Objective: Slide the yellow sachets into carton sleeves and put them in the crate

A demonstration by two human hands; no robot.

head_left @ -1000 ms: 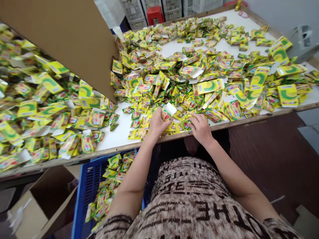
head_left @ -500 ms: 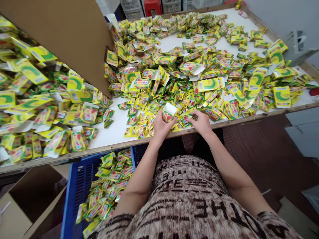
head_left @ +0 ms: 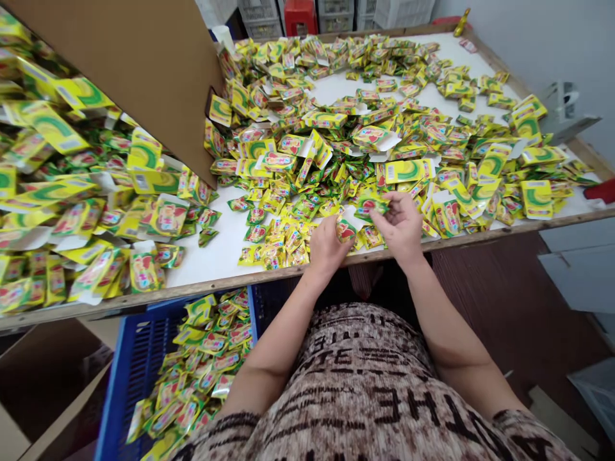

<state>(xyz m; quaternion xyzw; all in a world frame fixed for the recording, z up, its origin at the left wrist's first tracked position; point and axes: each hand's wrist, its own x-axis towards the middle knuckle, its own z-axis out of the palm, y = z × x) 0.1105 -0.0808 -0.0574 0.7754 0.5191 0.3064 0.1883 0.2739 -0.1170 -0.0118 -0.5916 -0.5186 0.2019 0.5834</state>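
My left hand (head_left: 325,248) is closed round a small yellow carton (head_left: 346,228) with an open white flap, at the table's near edge. My right hand (head_left: 402,225) pinches a green-and-yellow sachet (head_left: 371,205) just right of the carton's mouth. Both hands hover over a scatter of loose sachets (head_left: 278,243) on the white table (head_left: 216,253). A wide heap of yellow cartons and sachets (head_left: 408,128) covers the table beyond my hands.
A tilted brown cardboard sheet (head_left: 139,64) stands at the left with more cartons (head_left: 72,192) heaped beside it. A blue crate (head_left: 129,371) holding filled cartons sits under the table's left side, next to an open cardboard box (head_left: 43,384). Plastic crates and a red stool (head_left: 300,16) stand behind the table.
My right hand has lifted off the table with a sachet and come up toward the carton. My left hand has shifted right and tipped the carton's open end toward it.
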